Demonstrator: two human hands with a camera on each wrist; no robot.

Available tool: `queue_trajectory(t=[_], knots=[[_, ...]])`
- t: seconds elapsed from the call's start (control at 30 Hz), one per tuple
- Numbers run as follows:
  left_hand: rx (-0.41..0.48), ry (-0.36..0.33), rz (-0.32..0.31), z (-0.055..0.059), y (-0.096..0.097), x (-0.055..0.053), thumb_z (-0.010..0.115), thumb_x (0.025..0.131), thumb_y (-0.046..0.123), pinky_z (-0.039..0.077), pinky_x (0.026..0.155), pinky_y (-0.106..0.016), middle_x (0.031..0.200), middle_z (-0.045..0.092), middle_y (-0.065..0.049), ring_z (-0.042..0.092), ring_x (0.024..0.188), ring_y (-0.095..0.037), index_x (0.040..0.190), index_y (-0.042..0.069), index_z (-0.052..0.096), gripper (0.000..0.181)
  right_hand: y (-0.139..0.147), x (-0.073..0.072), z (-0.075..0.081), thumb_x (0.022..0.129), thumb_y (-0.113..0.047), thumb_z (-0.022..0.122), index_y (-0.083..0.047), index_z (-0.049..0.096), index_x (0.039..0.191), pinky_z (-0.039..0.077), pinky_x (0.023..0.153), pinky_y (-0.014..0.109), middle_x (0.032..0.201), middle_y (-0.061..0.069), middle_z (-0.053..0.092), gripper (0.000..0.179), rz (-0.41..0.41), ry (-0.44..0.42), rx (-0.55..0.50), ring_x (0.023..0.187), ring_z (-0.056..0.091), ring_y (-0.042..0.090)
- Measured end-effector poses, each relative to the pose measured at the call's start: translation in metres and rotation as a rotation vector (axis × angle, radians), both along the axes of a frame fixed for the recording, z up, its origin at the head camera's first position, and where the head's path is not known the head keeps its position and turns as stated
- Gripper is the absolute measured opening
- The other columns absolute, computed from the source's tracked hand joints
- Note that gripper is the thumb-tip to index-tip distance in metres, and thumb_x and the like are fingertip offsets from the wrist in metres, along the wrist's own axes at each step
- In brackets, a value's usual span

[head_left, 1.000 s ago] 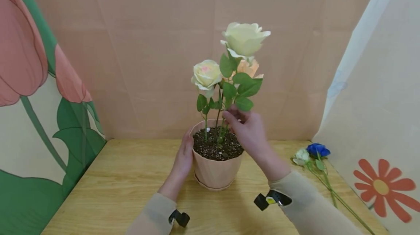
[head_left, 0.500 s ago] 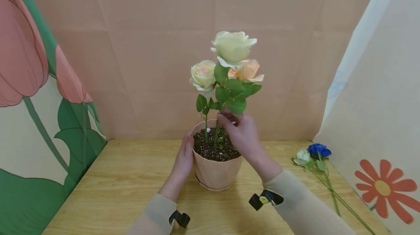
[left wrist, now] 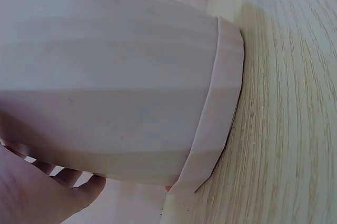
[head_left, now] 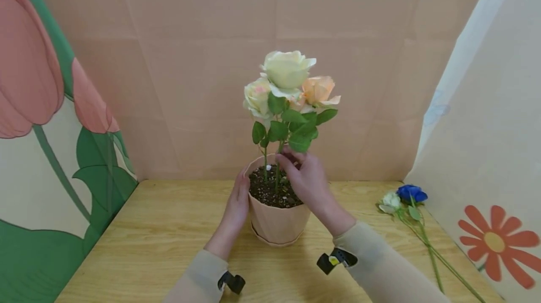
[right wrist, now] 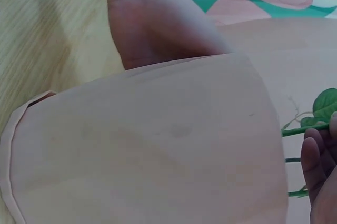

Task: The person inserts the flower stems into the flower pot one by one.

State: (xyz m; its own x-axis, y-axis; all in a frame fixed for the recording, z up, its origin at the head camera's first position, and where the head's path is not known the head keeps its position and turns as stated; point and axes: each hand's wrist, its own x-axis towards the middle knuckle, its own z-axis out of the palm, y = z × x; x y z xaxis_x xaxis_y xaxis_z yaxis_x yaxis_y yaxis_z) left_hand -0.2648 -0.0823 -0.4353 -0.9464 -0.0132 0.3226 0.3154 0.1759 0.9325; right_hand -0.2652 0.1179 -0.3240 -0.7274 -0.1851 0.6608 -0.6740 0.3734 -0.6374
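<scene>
A pale pink flower pot (head_left: 279,223) filled with dark soil (head_left: 270,192) stands on the table. My left hand (head_left: 237,199) holds the pot's left side, its fingers (left wrist: 84,187) curving round the wall in the left wrist view. Above the rim, my right hand (head_left: 306,176) pinches the green stem of a tall cream rose (head_left: 289,70) whose lower end meets the soil. In the right wrist view that stem (right wrist: 303,130) runs between my fingertips. A pink-tinged cream rose (head_left: 256,97) and a peach rose (head_left: 320,90) also rise from the pot.
On the wooden table (head_left: 169,232), to the right, lie a blue rose (head_left: 412,193) and a small white rose (head_left: 390,201) with long crossed stems. A pink backdrop (head_left: 190,82) closes off the back. Printed flower panels flank both sides.
My right hand has moved left and slightly down, carrying the tall cream rose leftward until it overlaps the pink-tinged rose. The peach rose now shows more. My left hand stays on the pot.
</scene>
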Motion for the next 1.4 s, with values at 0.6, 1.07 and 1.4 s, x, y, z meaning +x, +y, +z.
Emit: queue_trajectory(t=[0.6,1.07,1.4], knots=[[0.001,-0.031,0.005,-0.001,-0.001,0.001,0.023,0.123,0.043,0.019,0.130,-0.069,0.179,0.030,-0.016,0.026,0.164,-0.043,0.176,0.019,0.029,0.058,-0.006,-0.002,-0.016,0.110,-0.018,0.073,-0.005,0.081,0.120,0.061,0.062,0.031,0.090,0.005,0.073,0.019,-0.042,-0.036,-0.026,0.070,0.074,0.031],[0.007,-0.017,0.005,0.000,-0.001,0.001,0.024,0.123,0.040,0.019,0.131,-0.066,0.178,0.030,-0.018,0.026,0.164,-0.042,0.175,0.013,0.028,0.059,-0.008,-0.004,-0.020,0.107,-0.011,0.076,-0.004,0.084,0.116,0.060,0.066,0.032,0.089,0.006,0.075,0.014,-0.078,-0.016,0.031,0.076,0.070,0.018],[0.008,-0.025,0.010,0.000,0.000,0.001,0.024,0.123,0.042,0.018,0.131,-0.067,0.178,0.031,-0.017,0.026,0.164,-0.042,0.175,0.016,0.030,0.058,-0.009,-0.001,-0.018,0.107,-0.015,0.076,-0.004,0.085,0.114,0.058,0.065,0.033,0.086,0.003,0.074,0.015,-0.082,-0.029,0.065,0.075,0.068,0.015]])
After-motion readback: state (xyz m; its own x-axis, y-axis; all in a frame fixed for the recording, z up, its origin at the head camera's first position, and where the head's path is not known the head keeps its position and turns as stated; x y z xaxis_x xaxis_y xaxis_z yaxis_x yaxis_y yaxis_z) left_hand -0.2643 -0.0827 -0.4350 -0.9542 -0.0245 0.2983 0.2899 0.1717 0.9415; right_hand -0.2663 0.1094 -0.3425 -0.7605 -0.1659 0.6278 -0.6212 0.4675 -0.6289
